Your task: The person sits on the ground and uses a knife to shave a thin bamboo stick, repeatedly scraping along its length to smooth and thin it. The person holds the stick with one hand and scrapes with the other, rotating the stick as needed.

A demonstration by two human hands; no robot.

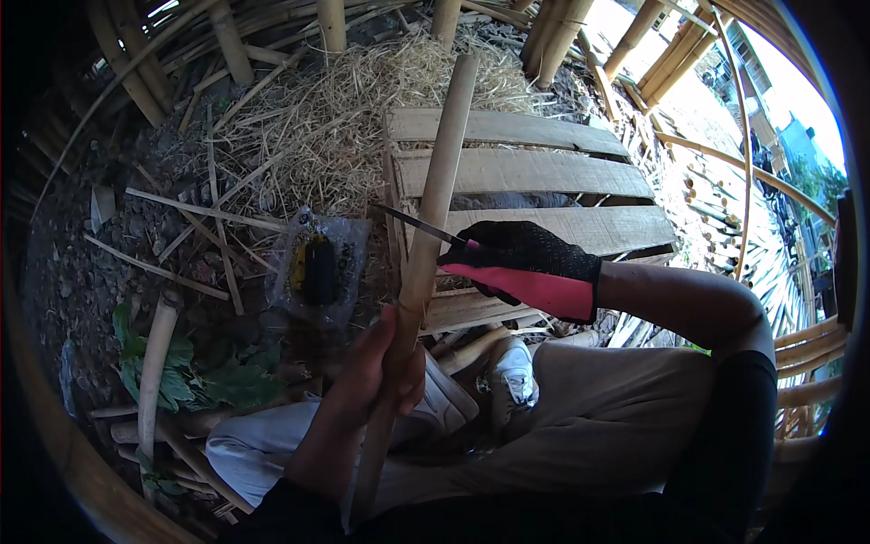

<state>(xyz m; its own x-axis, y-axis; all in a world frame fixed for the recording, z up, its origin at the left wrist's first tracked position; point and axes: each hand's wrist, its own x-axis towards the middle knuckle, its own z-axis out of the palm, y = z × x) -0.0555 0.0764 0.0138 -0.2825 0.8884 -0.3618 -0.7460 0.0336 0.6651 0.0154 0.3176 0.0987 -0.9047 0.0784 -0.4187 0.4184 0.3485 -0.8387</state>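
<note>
My bare left hand (385,367) is closed round the lower half of a long bamboo pole (438,172), which slants up and away from my lap over the left side of a wooden pallet. In a black and pink glove, my right hand (530,267) grips the handle of a knife (424,226). Its dark, narrow blade crosses the pole above my left hand, tip pointing left. From this view I cannot tell whether the edge cuts into the bamboo. The handle is mostly hidden inside the glove.
The slatted wooden pallet (544,172) lies just ahead, with straw shavings (317,136) heaped behind it. A clear plastic bag (317,267) with yellow and dark things rests to the left. Green leaves (227,372) and a short bamboo piece (156,372) are at lower left. Bamboo posts stand behind.
</note>
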